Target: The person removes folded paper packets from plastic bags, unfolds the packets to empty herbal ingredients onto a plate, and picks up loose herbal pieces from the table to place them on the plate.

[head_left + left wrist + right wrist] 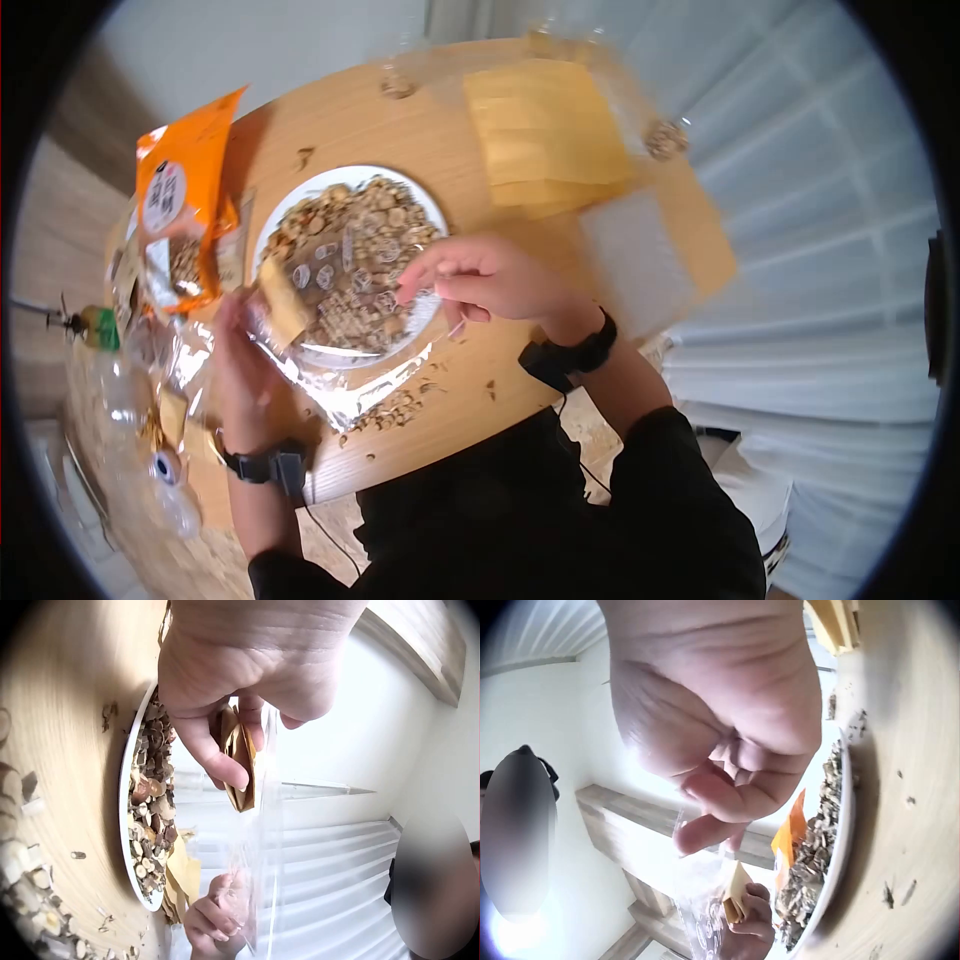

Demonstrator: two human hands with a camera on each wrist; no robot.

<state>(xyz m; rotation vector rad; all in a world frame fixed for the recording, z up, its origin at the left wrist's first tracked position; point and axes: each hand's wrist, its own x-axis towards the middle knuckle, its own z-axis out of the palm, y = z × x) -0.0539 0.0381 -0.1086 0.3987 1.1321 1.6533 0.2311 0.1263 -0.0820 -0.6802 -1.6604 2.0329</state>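
My left hand [245, 355] grips a small folded brown paper packet [284, 308] at the left of a white plate [432, 212]. In the left wrist view the fingers wrap the packet [244, 769], whose folded layers show at the end. A clear plastic bag [345, 262] with white printed marks stretches from the packet across the plate. My right hand [490, 278] pinches the bag's other side, over the plate's right rim; the right wrist view shows the clear film [697, 881] hanging from its fingertips. Chopped dried pieces [385, 205] cover the plate beneath.
An orange pouch [190, 180] stands left of the plate. Brown paper envelopes [545, 130] and a whitish sheet [640, 255] lie at the right. Loose dried bits [390, 410] are scattered near the front edge. Clear plastic containers [120, 390] and a green spray bottle [100, 327] are at far left.
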